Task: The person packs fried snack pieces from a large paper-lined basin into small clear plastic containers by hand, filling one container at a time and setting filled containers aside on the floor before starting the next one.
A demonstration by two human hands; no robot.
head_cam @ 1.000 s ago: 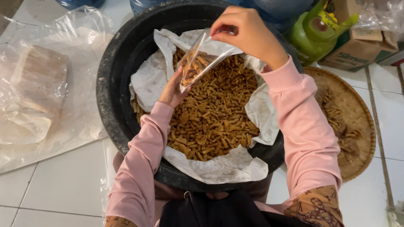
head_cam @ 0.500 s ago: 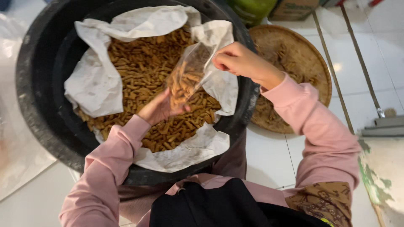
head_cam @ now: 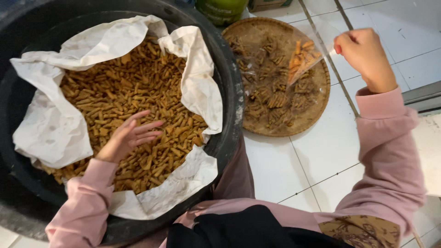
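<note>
On the left you've got the big black tub, lined with crumpled white paper and heaped with those short brown snack sticks. Your left hand is lying on the pile, near side of the tub, fingers spread wide and flat across the sticks, not really gripping anything that I can see.

Moving right, there's a round woven tray on the white tiled floor, just beside the tub, with more sticks scattered over it. A green bottle sits at the far edge behind it.

Then your right hand, up over the right side of the tray, pinched closed on the top of a small clear plastic bag that hangs slanted toward the left with a little clump of sticks in the bottom corner.

My take: that bag's light, floppy and a bit slick, so holding it by the mouth edge like you do makes sense. The sticks look dry and brittle, so I'd guess they snap if squeezed. Support underneath rather than clamping the middle.
</note>
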